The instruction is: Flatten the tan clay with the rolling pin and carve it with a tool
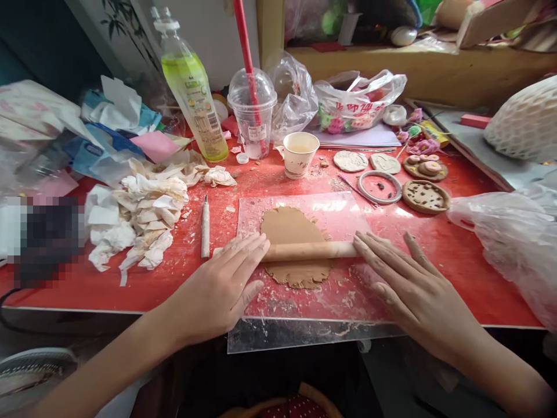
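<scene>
A wooden rolling pin [311, 251] lies across a flat slab of brown clay [292, 226] with ragged, cracked edges. My left hand [232, 278] rests with its fingers stretched flat over the pin's left end. On the pin's right end lie the fingertips of my right hand [404, 278], its fingers straight and spread. Under the clay is a clear plastic sheet [278, 331] that juts past the table's front edge. Left of the pin, a craft knife [205, 229] with a pale handle lies on the red table [217, 290].
Crumpled tissues [152, 215] are heaped at left. Behind stand a bottle of green drink [195, 104], a lidded plastic cup [252, 116] and a paper cup [300, 155]. Small clay discs [350, 161] and a ring [379, 187] lie at back right, near a plastic bag [509, 226].
</scene>
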Demonstrator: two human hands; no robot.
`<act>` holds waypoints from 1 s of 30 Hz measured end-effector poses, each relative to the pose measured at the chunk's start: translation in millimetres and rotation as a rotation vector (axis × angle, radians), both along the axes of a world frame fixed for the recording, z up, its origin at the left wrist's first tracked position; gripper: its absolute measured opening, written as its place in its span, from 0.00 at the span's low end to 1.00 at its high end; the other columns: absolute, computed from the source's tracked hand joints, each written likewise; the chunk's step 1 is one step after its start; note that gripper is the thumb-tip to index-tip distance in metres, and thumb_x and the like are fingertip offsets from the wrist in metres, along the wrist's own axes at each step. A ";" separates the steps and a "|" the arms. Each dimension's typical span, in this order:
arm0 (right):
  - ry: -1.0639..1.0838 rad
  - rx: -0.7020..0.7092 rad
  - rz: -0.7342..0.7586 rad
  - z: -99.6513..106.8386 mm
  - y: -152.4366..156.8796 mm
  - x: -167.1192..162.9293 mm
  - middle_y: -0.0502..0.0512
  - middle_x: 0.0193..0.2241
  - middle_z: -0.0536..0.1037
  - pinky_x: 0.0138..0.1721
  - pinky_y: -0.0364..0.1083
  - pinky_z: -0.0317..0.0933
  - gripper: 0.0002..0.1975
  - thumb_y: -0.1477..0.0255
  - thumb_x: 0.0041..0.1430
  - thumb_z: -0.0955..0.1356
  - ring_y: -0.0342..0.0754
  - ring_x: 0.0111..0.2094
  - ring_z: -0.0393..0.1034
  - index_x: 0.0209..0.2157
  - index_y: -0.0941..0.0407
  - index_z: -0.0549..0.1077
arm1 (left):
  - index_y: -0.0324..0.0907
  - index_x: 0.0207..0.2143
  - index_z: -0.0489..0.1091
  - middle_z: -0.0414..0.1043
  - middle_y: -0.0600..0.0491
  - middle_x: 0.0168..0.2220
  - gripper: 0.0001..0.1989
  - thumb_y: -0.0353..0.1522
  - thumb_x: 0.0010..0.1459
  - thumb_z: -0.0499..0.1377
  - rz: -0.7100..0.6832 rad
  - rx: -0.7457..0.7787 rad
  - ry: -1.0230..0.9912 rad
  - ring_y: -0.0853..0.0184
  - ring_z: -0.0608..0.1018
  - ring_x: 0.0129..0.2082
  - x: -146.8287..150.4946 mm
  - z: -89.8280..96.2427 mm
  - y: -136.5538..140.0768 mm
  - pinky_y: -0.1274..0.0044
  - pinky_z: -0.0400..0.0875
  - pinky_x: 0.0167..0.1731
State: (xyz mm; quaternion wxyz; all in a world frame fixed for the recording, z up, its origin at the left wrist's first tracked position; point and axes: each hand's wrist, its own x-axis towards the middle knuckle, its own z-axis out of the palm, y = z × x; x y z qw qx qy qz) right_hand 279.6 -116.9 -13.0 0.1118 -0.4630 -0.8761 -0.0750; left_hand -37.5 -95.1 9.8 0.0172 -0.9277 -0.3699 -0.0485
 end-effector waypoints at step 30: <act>0.018 -0.178 -0.132 -2.9 147.6 -20.1 0.58 0.66 0.42 0.64 0.62 0.30 0.35 0.54 0.64 0.45 0.54 0.66 0.32 0.65 0.60 0.39 | 0.31 0.64 0.44 0.42 0.44 0.66 0.28 0.38 0.66 0.38 0.137 0.015 0.074 0.62 0.45 0.66 1.6 -7.5 136.6 0.68 0.38 0.64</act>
